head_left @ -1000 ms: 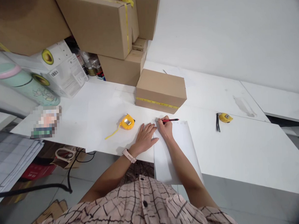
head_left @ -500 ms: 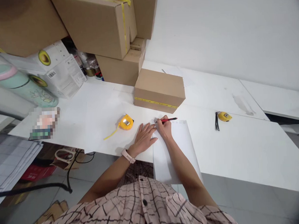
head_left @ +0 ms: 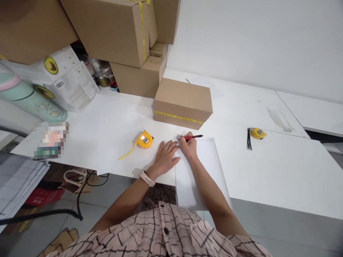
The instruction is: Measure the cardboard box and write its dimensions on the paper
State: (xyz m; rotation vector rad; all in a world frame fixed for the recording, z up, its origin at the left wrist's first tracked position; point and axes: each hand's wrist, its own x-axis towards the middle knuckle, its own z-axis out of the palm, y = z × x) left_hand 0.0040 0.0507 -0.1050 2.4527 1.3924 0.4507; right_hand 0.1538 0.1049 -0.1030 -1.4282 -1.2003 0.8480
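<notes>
My right hand (head_left: 188, 146) is closed around a red and black pen (head_left: 195, 137), its tip near the top left of a white sheet of paper (head_left: 209, 168). Small marks run along the sheet's top edge, too small to read. The paper's lower end hangs past the table edge. Flat on the table and the sheet's left edge lies my left hand (head_left: 165, 158), fingers stretched out, a pale watch on its wrist. A yellow tape measure (head_left: 144, 140) rests left of that hand, with a short piece of tape out. Behind both hands sits a closed cardboard box (head_left: 184, 101).
A second yellow tape measure (head_left: 257, 133) with a black strap lies to the right on the white table (head_left: 287, 169). Stacked cardboard boxes (head_left: 107, 29), white avocado-printed boxes (head_left: 73, 87) and a mint green bottle (head_left: 34, 100) stand at the back left. Black cables (head_left: 80, 200) hang below.
</notes>
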